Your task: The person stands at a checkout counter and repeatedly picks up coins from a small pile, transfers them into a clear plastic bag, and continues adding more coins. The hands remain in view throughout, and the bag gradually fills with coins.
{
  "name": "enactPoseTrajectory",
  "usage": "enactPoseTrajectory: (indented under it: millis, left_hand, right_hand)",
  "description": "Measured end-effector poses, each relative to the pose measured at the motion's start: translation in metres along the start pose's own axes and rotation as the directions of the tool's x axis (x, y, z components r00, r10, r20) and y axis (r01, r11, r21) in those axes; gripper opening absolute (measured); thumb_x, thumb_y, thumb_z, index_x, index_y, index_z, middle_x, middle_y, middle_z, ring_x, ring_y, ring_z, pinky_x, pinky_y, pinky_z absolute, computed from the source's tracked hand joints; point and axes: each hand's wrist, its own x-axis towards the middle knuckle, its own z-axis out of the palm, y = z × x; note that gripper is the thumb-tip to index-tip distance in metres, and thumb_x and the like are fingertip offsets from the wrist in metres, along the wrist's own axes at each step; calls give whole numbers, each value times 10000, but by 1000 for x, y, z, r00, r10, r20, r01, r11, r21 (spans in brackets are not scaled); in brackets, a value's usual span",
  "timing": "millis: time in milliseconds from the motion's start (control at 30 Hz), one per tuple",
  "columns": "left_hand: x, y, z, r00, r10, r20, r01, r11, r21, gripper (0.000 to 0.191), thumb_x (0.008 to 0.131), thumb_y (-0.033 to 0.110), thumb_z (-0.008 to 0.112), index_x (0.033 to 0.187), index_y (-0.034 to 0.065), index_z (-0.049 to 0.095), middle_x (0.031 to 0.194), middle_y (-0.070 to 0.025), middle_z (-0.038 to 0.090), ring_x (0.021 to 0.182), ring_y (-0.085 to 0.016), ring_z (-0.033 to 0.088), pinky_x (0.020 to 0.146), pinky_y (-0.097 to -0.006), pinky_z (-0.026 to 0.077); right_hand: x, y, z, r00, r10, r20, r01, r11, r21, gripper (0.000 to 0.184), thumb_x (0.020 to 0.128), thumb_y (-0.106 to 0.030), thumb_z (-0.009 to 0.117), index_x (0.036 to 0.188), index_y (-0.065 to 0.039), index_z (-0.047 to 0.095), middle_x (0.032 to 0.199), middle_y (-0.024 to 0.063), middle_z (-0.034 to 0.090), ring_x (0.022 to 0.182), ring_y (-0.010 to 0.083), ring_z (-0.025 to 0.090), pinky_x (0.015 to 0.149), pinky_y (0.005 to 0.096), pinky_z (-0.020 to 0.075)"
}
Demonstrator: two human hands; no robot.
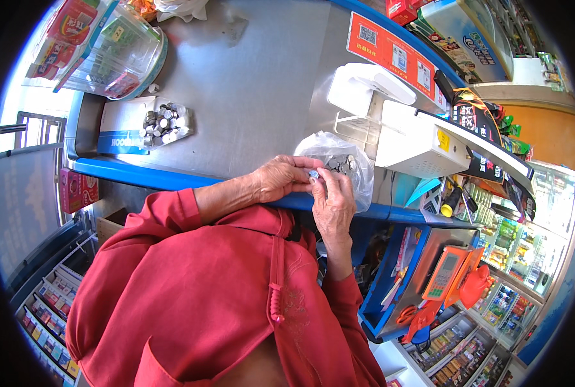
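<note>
My left hand (282, 178) and my right hand (334, 198) meet at the counter's near edge. Between their fingertips is a small round silvery piece, seemingly a coin (313, 174), pinched by both. Just beyond the fingers, a clear plastic bag (362, 179) lies on the metal counter (248, 96) with loose coins (343, 163) inside. Farther left, a clear open container (189, 121) holds a heap of silvery coins or short coin rolls (164, 125). It rests partly on a white and blue notebook or box (118, 126).
A white machine with a display (425, 140) stands right of the bag. Clear tubs of packaged sweets (123, 53) occupy the far left. A red printed sheet (394, 53) lies along the far edge. An orange calculator-like device (446, 273) and red scissors (406, 314) are at lower right.
</note>
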Motion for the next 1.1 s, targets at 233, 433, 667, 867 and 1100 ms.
enactPoseTrajectory:
  millis: [233, 433, 667, 867, 1100]
  left_hand:
    - [0, 3, -4, 993, -53, 109, 59, 997, -54, 348, 906, 3, 446, 1245, -73, 472, 1139, -192, 588, 1012, -266, 617, 918, -386, 520]
    - [0, 11, -5, 993, -47, 112, 58, 993, -100, 390, 994, 175, 367, 1291, -70, 435, 1209, -225, 566, 1102, -298, 587, 948, -402, 493]
    - [-2, 10, -4, 952, -59, 302, 131, 966, -224, 524, 1025, 350, 234, 1272, -56, 455, 1175, -198, 580, 1069, -294, 584, 951, -409, 469]
    - [0, 3, -3, 959, -72, 273, 126, 975, -185, 555, 1020, 394, 238, 1234, -51, 493, 1172, -171, 572, 1067, -256, 558, 980, -380, 419]
    - [0, 3, -1, 960, -76, 270, 128, 974, -184, 557, 1023, 386, 228, 1227, -65, 483, 1157, -169, 572, 1059, -253, 556, 979, -386, 417]
  right_hand:
    - [3, 8, 1, 985, -162, -55, 163, 986, 29, 131, 818, -56, 674, 939, -35, 628, 930, 121, 599, 849, 290, 609, 723, 374, 499]
    - [4, 17, -3, 968, 106, -229, -122, 991, -54, 90, 843, -57, 647, 927, -34, 626, 829, 126, 623, 758, 317, 625, 662, 390, 499]
    - [2, 0, -4, 992, -14, -129, 25, 996, 86, 179, 827, -45, 663, 1006, -34, 654, 903, 135, 618, 803, 294, 623, 699, 376, 509]
    - [5, -17, 2, 970, -238, 55, 238, 971, 0, 231, 759, -120, 720, 983, -84, 677, 905, 54, 588, 845, 246, 579, 756, 369, 452]
    - [5, -12, 3, 953, -298, 50, 298, 955, 10, 218, 747, -103, 721, 960, -90, 676, 892, 40, 576, 834, 236, 572, 742, 368, 441]
